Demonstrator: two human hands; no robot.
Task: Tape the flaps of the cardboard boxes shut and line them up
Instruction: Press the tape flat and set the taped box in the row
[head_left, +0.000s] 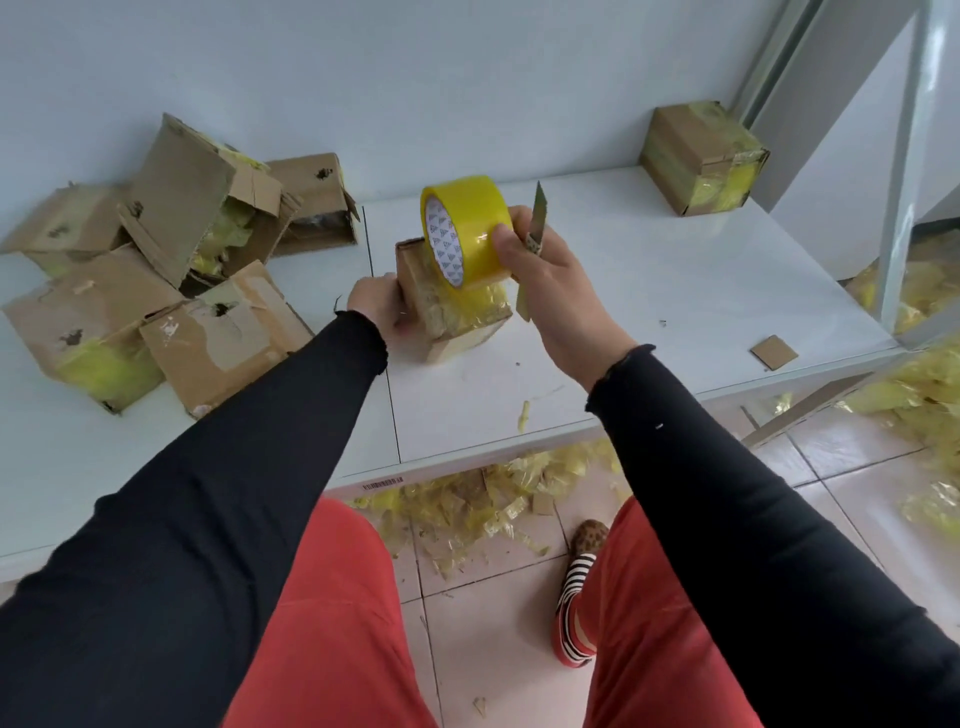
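A small cardboard box (457, 325) stands in the middle of the white table (649, 291), with yellow tape across its top. My left hand (376, 304) grips its left side. My right hand (545, 280) holds a yellow tape roll (465, 228) above the box, and a utility knife (534, 244) lies in the same hand with its blade pointing up. A strip of tape runs from the roll down onto the box. Another box (701, 156), wrapped in yellow tape, stands at the table's far right by the wall.
A heap of several worn, open boxes (156, 270) fills the table's left side. A cardboard scrap (773, 352) lies near the right edge. Yellow tape scraps (493, 499) litter the tiled floor under the table and to the right. A metal frame (898, 171) stands at right.
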